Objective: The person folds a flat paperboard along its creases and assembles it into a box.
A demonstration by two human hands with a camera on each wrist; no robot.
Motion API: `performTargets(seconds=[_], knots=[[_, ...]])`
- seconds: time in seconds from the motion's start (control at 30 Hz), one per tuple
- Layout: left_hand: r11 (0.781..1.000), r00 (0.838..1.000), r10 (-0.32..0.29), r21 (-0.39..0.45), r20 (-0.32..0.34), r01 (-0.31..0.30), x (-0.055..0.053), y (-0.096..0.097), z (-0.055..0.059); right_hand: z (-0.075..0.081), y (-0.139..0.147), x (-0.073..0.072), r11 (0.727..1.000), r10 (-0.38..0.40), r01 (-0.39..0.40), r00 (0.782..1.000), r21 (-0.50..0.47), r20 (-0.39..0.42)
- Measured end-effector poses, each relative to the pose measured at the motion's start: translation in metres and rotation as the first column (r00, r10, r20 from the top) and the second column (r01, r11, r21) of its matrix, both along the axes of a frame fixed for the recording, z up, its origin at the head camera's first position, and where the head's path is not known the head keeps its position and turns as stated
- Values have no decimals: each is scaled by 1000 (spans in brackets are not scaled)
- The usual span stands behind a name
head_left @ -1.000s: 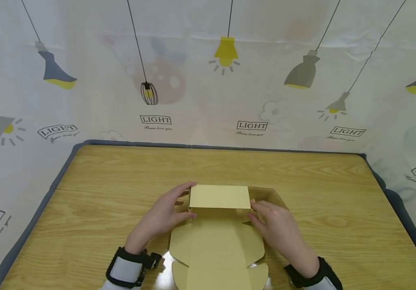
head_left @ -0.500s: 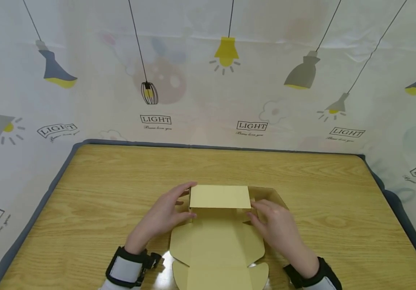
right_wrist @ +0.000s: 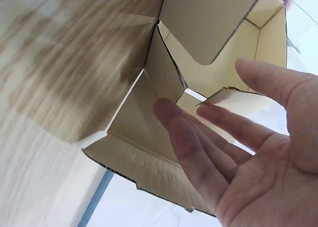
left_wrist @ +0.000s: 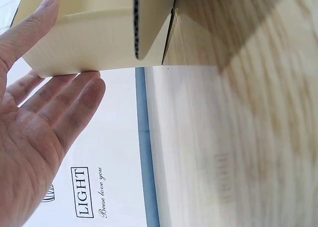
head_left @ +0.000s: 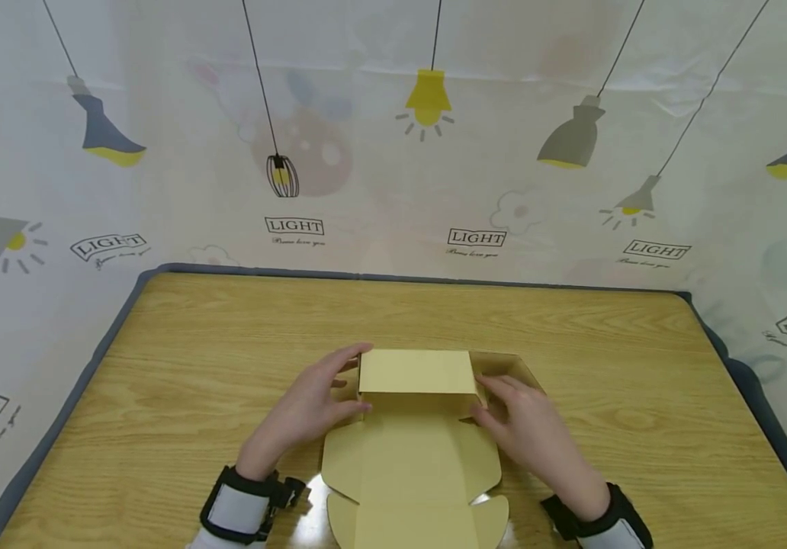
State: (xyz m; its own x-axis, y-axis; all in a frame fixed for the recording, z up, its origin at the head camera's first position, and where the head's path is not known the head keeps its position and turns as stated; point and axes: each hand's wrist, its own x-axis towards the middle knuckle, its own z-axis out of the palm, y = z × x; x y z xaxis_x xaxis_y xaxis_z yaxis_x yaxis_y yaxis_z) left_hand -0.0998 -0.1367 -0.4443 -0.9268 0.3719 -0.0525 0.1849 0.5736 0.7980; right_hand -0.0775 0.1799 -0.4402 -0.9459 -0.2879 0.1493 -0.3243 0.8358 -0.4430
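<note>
A partly folded cardboard box (head_left: 415, 372) stands on the table, its long lid with side flaps (head_left: 410, 465) lying toward the person. My left hand (head_left: 307, 400) holds the box's left end, the thumb at the front and the fingers against the far side. In the left wrist view the fingertips (left_wrist: 89, 90) touch the outer wall. On the right, my right hand (head_left: 527, 427) reaches into the unfolded side. The right wrist view shows its fingers loosely extended beside a small inner flap (right_wrist: 233, 98), the index fingertip touching its edge and the thumb apart from it.
Beyond the box's right end, an outer side panel (head_left: 506, 370) stands spread outward. The wooden table (head_left: 229, 328) has a dark edge and a printed lamp-pattern cloth (head_left: 380, 168) behind it. Both wrists wear black straps (head_left: 239, 503).
My right hand has shifted slightly to the right, and the small flap beside it has swung out a little. The left hand and the box stay in place.
</note>
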Motion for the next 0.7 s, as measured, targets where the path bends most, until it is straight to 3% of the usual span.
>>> performTargets(seconds=[0.27, 0.7], knots=[[1000, 1000, -12, 18, 14, 11, -1, 0, 1, -1, 0, -1, 990, 20, -1, 991, -139, 134], [1000, 1000, -9, 24, 15, 9, 0, 0, 0, -7, -12, 3, 985, 85, -84, 996, -148, 4]])
